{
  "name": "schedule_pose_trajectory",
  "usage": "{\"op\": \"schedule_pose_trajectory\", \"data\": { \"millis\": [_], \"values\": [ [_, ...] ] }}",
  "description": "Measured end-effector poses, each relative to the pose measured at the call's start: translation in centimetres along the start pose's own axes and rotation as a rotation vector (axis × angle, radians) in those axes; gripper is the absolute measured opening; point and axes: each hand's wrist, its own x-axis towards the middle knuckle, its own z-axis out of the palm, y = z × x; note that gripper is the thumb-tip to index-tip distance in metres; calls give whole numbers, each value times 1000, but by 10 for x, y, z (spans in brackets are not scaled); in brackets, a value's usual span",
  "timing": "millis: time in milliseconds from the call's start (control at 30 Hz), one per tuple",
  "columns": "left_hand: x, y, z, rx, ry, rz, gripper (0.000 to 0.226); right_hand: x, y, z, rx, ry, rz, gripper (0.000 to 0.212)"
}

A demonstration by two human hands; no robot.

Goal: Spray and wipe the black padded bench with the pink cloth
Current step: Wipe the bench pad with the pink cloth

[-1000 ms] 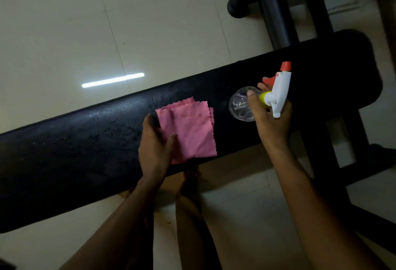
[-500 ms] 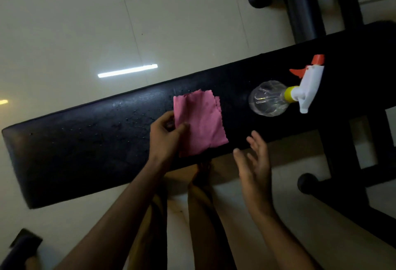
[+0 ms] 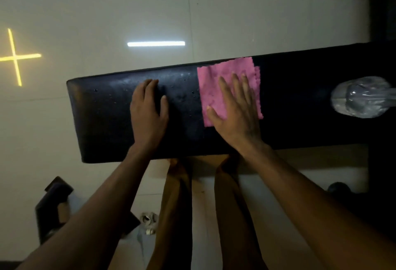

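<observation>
**Both my palms flat on the counter, one pressing the pink cloth**

The pale tiled floor (image 3: 107, 8) fills the upper and left parts of the frame, with a white bar of reflected light (image 3: 156, 43) at upper centre and a yellow cross of light (image 3: 15, 56) at the far left edge, partly cut off.

The black padded counter (image 3: 102, 119) runs across the middle of the frame, from its rounded end at centre left off the right edge. Small droplets speckle its surface between my hands. Its right part is so dark that I cannot make out its edges against the dark frame behind it.

My right hand (image 3: 237, 111) lies palm down on the pink cloth (image 3: 214, 81), fingers (image 3: 225, 86) straight and spread, pressing it flat without gripping. The cloth sits right of centre, reaching the counter's far edge; my hand hides its lower right part.

My left hand (image 3: 147, 109) rests flat on the bare counter left of the cloth, well apart from it, fingers relaxed and holding nothing.

The clear spray bottle (image 3: 360, 98) lies on its side at the right edge; its head is cut off by the frame.

At lower left, a dark object (image 3: 51, 207) sits on the floor, too dim to identify.
</observation>
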Motion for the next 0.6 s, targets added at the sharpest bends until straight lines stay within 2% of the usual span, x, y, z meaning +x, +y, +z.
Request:
{"op": "schedule_pose_trajectory", "data": {
  "millis": [100, 167, 267, 400, 467, 600],
  "values": [
    [-2, -51, -4, 235, -68, 95, 62, 29, 4, 24, -237, -49, -29, 99],
    [-3, -77, -4, 337, -145, 140, 71, 42, 4, 38, -318, -5, 14, 101],
    [-4, -98, -1, 411, -180, 218, 77, 52, -12, 57, -368, 128, 144, 84],
    [-5, -108, 8, 447, -107, 256, 76, 66, -44, 80, -394, 250, 320, 68],
    [-3, -111, 10, 433, -76, 269, 74, 73, -71, 95, -386, 250, 233, 66],
    [-3, -115, 14, 413, -60, 291, 73, 61, -114, 125, -361, 141, -141, 61]
  ]
}}
